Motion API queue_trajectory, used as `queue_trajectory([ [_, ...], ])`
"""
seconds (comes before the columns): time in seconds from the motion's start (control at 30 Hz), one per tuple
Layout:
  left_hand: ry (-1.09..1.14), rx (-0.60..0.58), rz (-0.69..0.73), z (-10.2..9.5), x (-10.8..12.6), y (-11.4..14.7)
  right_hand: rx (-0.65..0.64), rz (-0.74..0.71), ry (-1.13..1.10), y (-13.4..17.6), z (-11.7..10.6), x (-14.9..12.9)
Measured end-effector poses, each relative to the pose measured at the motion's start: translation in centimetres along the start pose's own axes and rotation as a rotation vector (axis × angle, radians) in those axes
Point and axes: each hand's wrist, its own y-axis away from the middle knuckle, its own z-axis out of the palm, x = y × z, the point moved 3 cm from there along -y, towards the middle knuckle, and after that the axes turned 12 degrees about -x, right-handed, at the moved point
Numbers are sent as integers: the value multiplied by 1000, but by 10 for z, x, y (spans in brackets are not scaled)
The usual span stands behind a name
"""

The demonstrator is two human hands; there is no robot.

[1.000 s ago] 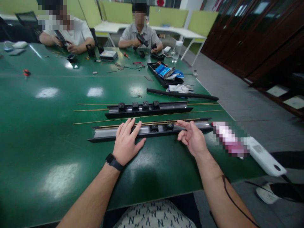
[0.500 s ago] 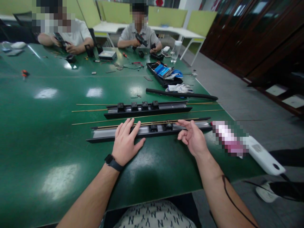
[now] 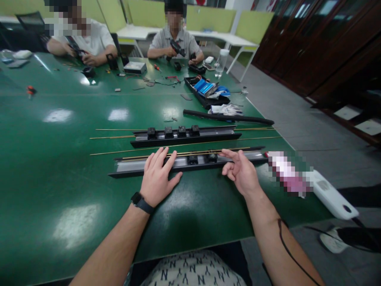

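A long black channel [image 3: 139, 165] with a silvery inside lies across the table in front of me. Thin brass-coloured rods [image 3: 196, 153] run along its far side, and two small black blocks [image 3: 193, 159] sit inside it. My left hand [image 3: 159, 174] lies flat over the channel's left half, fingers spread, fingertips over the rods. At the right half, my right hand [image 3: 241, 172] is turned sideways; its foremost fingers reach out to the rods, the others are bent. Neither hand is wrapped round anything. Whether the fingertips press on the rods, I cannot tell.
A second black channel [image 3: 186, 140] with several black blocks lies beyond, loose rods around it. Farther off are a black strip [image 3: 228, 117], white gloves [image 3: 225, 109] and a black tray [image 3: 205, 104]. A white power strip [image 3: 335, 198] lies right. Two people work across the table.
Both hands stay in nearly the same place on the channel. The whole view has shifted very slightly.
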Motion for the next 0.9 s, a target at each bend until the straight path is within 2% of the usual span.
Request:
queue_trajectory([
  [0.27,-9,6,-2,1,0,-1,26,-4,4,-1,-3,-1],
  [0.63,-11,7,-5,0,1,0,-32,16,2,0,0,2],
  [0.9,-8,-3,-5,-1,1,-1,2,5,4,0,-1,1],
])
